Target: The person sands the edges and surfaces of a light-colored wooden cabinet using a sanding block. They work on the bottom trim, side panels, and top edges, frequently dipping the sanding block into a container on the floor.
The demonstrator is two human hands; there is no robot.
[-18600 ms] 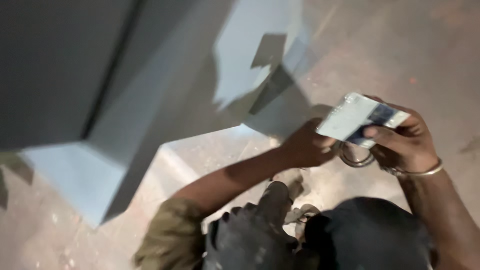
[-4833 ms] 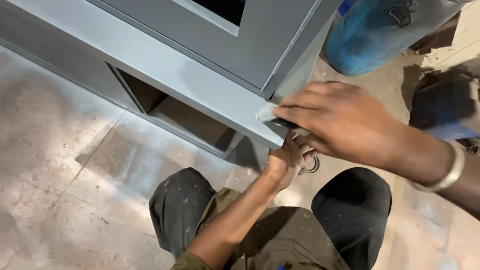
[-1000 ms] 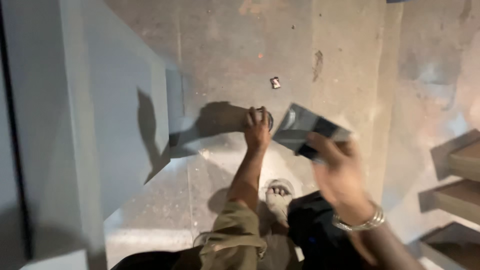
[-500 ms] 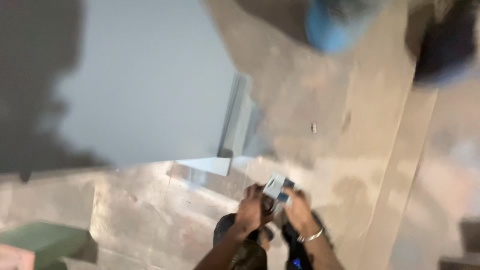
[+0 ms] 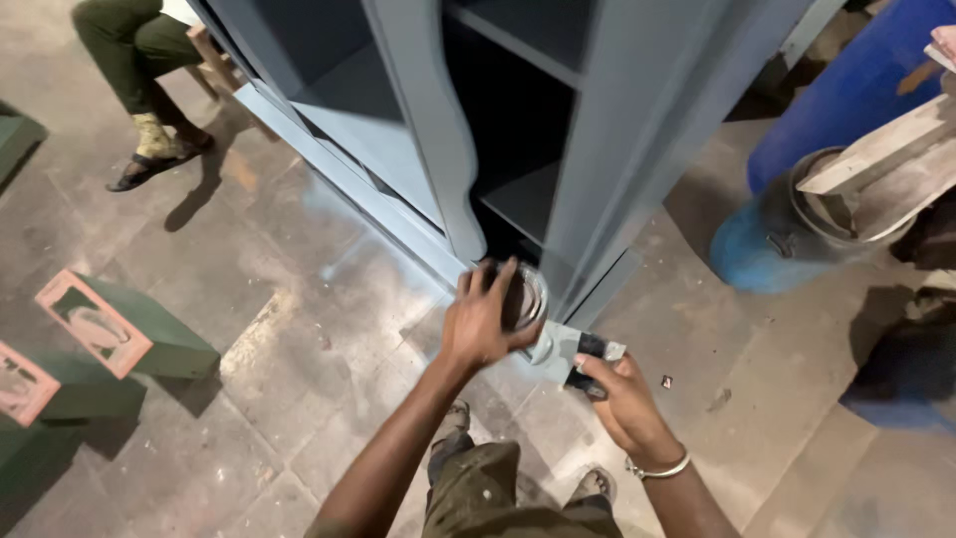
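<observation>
My left hand [image 5: 481, 321] grips a small round tin [image 5: 522, 296] from above, close to the foot of a tall grey-blue metal cabinet [image 5: 617, 130]. Its fingers wrap over the tin's rim; the inside looks dark. My right hand [image 5: 622, 394] is shut on a folded grey sheet [image 5: 576, 352], perhaps sandpaper, held just right of the tin. A silver bracelet circles the right wrist. My knees and shoes show below the arms.
The cabinet's open shelves [image 5: 518, 194] stand straight ahead. Another person's leg and sandal [image 5: 149, 149] are at the top left. Green and pink blocks [image 5: 119, 334] lie on the stone floor at left. A blue drum [image 5: 846, 110] and wooden boards [image 5: 886, 159] are at right.
The view swung from the floor and a plain panel to the cabinet's open front. Both hands now reach forward, the left on the tin, the right still holding the folded sheet.
</observation>
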